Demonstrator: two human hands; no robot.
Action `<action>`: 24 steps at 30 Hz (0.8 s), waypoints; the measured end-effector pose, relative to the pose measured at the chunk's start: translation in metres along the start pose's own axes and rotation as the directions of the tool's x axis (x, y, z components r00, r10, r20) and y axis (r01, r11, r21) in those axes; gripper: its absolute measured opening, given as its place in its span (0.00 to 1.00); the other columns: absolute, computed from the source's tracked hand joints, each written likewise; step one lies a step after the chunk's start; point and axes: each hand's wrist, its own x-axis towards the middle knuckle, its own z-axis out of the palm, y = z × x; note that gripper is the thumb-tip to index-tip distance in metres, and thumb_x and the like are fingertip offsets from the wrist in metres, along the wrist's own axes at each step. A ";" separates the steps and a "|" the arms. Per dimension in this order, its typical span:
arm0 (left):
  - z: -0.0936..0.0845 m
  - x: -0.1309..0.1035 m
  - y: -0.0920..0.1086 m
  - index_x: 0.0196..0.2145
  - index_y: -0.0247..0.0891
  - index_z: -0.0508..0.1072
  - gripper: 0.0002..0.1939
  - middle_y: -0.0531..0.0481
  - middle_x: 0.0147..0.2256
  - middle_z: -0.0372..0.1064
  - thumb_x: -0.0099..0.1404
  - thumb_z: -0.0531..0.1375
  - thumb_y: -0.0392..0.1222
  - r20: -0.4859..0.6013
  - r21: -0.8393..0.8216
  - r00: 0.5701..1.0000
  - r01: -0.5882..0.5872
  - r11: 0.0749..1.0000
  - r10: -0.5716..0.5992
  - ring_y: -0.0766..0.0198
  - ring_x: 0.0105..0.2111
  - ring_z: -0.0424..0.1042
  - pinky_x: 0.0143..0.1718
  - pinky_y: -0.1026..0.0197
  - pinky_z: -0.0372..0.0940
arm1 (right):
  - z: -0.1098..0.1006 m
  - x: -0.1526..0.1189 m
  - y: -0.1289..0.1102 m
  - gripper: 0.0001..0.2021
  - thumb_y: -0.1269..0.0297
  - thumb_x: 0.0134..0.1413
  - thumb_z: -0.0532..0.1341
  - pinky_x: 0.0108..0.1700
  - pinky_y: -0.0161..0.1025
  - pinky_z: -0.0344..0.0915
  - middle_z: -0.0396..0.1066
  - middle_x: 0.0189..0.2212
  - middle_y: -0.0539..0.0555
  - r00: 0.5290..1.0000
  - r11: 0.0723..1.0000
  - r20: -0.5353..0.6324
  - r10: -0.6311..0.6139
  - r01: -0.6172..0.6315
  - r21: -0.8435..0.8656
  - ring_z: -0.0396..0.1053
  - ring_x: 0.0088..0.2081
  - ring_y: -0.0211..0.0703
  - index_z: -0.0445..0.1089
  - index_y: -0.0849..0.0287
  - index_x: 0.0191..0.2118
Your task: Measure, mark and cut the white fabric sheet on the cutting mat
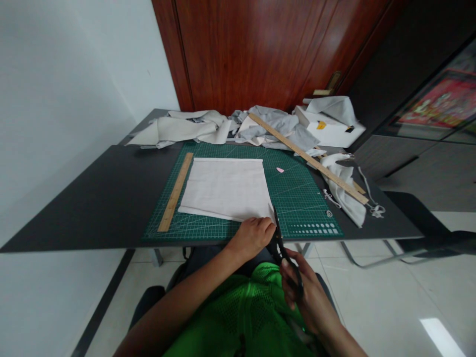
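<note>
A white piece of fabric (225, 186) lies on the green cutting mat (293, 191), with folded strips along its far and near edges. My left hand (256, 233) is closed on the fabric's near right corner. Black scissors (279, 243) are in my right hand (303, 277), its fingers around the handles. The blades point away from me and lie at the fabric's right edge, close beside my left fingers. How far the blades are apart I cannot tell.
A wooden ruler (175, 192) lies left of the fabric; a longer one (308, 157) slants across at right. Crumpled grey and white cloth (193, 128), a white box (327, 126) and a cloth scrap (345, 186) lie around the mat. A pink chip (280, 170) rests on it.
</note>
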 end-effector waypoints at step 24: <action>-0.002 0.001 0.001 0.44 0.34 0.73 0.04 0.46 0.40 0.74 0.74 0.58 0.32 0.021 -0.003 1.000 -0.004 1.000 0.004 0.58 0.37 0.76 0.36 0.56 0.70 | 0.001 -0.004 0.004 0.37 0.40 0.48 0.73 0.16 0.30 0.54 0.61 0.23 0.41 1.000 0.999 -0.007 -0.019 0.019 -0.032 0.55 0.19 0.32 0.64 0.54 0.58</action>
